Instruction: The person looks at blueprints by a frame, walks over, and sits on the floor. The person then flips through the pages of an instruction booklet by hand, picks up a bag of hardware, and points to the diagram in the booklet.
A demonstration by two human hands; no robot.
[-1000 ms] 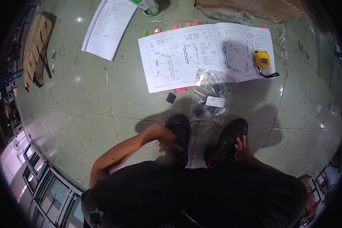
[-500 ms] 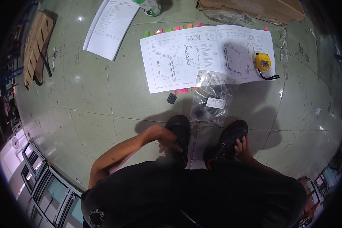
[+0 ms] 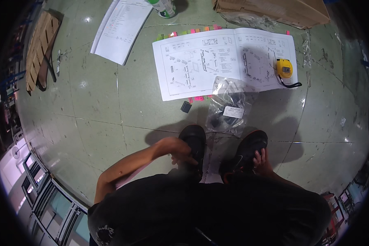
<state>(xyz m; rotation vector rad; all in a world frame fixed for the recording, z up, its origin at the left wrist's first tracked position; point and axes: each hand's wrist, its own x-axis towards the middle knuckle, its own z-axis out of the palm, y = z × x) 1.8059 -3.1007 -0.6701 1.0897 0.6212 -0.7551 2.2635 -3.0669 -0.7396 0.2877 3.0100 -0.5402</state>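
Note:
My left hand (image 3: pixel 181 152) hangs bent at the wrist over my left black shoe (image 3: pixel 194 137); its fingers droop loosely apart and I see nothing in them, though some are dim against the shoe. Beside my right shoe (image 3: pixel 252 143), my right hand (image 3: pixel 261 162) rests with fingers extended, empty. In front of my feet lies a clear plastic bag (image 3: pixel 217 92) of dark parts with a white label, its top overlapping an open manual (image 3: pixel 176 88) of line drawings with coloured tabs. A yellow tape measure (image 3: pixel 284 69) with a black strap sits on the right page. Near the bag is a small black block (image 3: pixel 186 107).
Stapled printed sheets (image 3: pixel 121 30) lie at the far left beside a green and white can (image 3: pixel 164 8). A cardboard box (image 3: pixel 274 12) with plastic film stands at the back right. A slatted wooden pallet (image 3: pixel 41 53) is at left, metal frames (image 3: pixel 49 197) at lower left.
My hands keep the same pose. The view has shifted very slightly; nothing on the floor has been moved.

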